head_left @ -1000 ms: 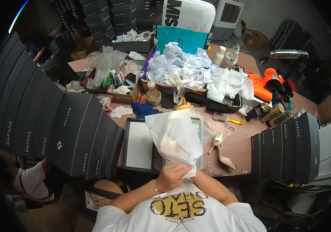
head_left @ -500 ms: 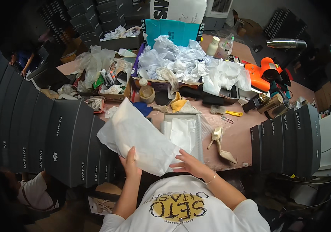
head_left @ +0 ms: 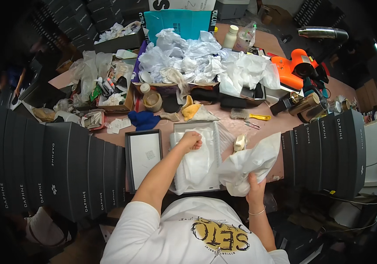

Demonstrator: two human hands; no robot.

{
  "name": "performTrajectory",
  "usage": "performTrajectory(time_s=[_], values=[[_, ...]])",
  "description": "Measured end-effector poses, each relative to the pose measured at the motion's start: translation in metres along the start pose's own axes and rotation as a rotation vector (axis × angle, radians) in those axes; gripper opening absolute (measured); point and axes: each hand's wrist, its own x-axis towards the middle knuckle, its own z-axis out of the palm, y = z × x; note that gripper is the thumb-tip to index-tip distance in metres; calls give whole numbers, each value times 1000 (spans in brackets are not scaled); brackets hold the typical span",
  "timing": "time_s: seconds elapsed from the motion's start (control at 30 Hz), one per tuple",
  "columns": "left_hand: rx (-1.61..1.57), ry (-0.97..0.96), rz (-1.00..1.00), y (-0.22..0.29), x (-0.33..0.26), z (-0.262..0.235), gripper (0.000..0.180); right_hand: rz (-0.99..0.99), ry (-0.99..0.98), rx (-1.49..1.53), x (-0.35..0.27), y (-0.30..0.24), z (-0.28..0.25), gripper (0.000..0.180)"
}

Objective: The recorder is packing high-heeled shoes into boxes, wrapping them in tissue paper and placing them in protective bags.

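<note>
A grey shoe box [head_left: 219, 170] lies lidless in front of me, lined with white tissue paper [head_left: 199, 165]. My left hand [head_left: 191, 141] is closed in a fist over the tissue's upper part; whatever its fingers might hold is hidden. Right of the box, my right hand [head_left: 255, 188] grips the lower edge of a white paper-like pouch [head_left: 252, 163], raised and creased. Behind the pouch shows part of a cream heeled shoe [head_left: 240, 142] on the table; the rest is covered. A dark-rimmed box lid [head_left: 143, 160], pale inside, rests left of the box.
Stacks of dark shoe boxes stand left [head_left: 60, 171] and right [head_left: 347, 154]. At the back are a carton heaped with crumpled paper [head_left: 188, 59], a jar [head_left: 152, 101], an orange tool [head_left: 292, 72], a yellow-handled brush [head_left: 259, 117] and a blue cloth [head_left: 143, 120].
The white pouch has passed from my left hand to my right and moved rightward, now covering much of the shoe. My left hand has reached over the box and closed. The lid has come into sight.
</note>
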Motion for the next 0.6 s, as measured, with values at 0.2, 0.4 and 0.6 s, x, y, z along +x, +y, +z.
performTrajectory(time_s=[0.2, 0.4, 0.6], values=[[13, 38, 774, 120, -128, -17, 13, 178, -480, -384, 30, 68, 51, 37], [699, 531, 1010, 120, -195, -19, 27, -357, -778, -1152, 39, 122, 71, 55], [843, 574, 850, 50, -186, -8, 13, -216, -43, -1586, 96, 52, -29, 47]])
